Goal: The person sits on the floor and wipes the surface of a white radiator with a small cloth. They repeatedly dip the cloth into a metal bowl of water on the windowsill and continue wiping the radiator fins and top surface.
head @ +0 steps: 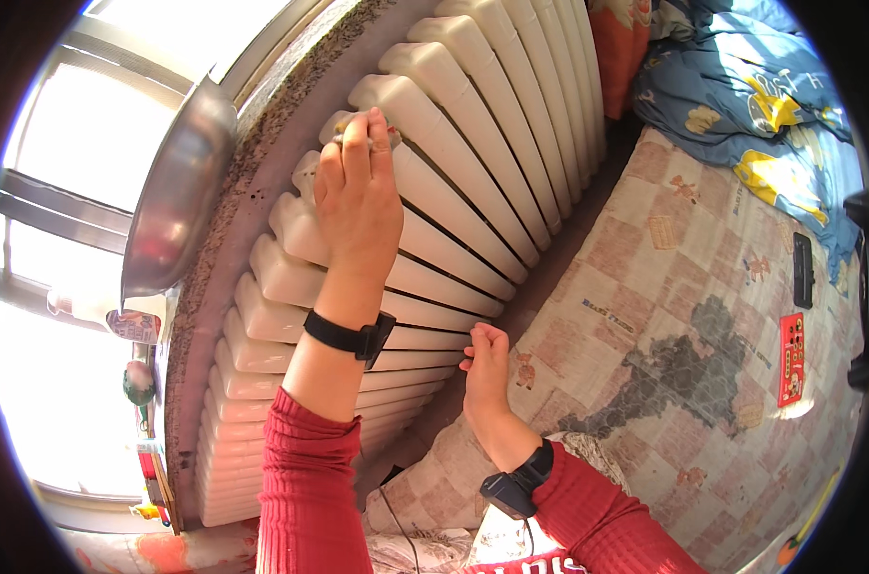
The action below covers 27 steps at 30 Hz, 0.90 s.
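Note:
A white sectional radiator [449, 194] stands before me under a granite windowsill. My left hand [359, 190] reaches over its top, fingers bent over a small crumpled, multicoloured cloth [393, 136] pressed on the end of one section. Most of the cloth is hidden under the fingers. My right hand [488, 366] is at the radiator's lower edge, beside the bed, with its fingers curled together; nothing shows in it, though the palm side is partly hidden. Both wrists wear black straps with small devices.
On the granite windowsill [262, 115] stand a metal basin [183, 194], a plastic bottle [136, 323] and small items. A patterned mattress [621, 287] with a dark stain lies right, bearing a blue quilt [750, 107], a red packet [791, 359] and a black object [803, 270]. A cable hangs near my body.

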Each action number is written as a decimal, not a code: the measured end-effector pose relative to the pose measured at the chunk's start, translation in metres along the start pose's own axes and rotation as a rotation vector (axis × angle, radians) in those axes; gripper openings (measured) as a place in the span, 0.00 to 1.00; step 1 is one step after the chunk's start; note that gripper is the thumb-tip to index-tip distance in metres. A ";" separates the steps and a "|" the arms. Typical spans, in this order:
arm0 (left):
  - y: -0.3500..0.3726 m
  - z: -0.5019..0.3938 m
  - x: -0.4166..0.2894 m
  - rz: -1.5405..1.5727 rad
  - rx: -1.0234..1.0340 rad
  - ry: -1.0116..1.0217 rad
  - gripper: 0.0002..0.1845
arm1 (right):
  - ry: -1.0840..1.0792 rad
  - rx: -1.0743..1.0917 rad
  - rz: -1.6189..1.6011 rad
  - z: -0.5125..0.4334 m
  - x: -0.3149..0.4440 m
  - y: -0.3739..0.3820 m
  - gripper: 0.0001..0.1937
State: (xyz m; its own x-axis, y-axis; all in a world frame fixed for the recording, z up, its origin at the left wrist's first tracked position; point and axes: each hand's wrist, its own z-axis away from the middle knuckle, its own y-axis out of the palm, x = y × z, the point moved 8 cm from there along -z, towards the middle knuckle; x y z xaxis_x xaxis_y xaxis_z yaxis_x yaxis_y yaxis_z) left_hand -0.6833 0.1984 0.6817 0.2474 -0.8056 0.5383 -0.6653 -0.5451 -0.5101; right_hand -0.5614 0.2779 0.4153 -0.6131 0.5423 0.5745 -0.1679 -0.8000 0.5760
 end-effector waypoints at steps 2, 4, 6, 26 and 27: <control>0.008 0.001 -0.009 -0.011 0.002 0.049 0.23 | 0.010 0.004 0.007 0.002 -0.002 0.001 0.12; 0.019 0.011 -0.022 0.030 0.040 0.108 0.23 | 0.010 0.012 0.015 0.005 -0.003 0.001 0.12; 0.037 0.030 -0.044 0.119 0.107 0.173 0.23 | 0.000 0.020 0.022 0.005 -0.002 0.001 0.12; 0.211 0.231 -0.211 0.268 0.669 0.569 0.22 | 0.062 -0.067 -0.104 -0.012 0.007 -0.012 0.13; 0.217 0.238 -0.217 0.256 0.704 0.596 0.22 | 0.046 -0.071 -0.081 -0.015 0.008 -0.013 0.12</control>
State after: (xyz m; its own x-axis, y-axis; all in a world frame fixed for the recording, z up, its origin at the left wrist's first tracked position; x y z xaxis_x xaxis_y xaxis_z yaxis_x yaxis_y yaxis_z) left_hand -0.7141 0.1997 0.2946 -0.3752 -0.7753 0.5080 -0.0250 -0.5394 -0.8417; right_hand -0.5756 0.2885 0.4036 -0.6301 0.5948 0.4993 -0.2713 -0.7710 0.5761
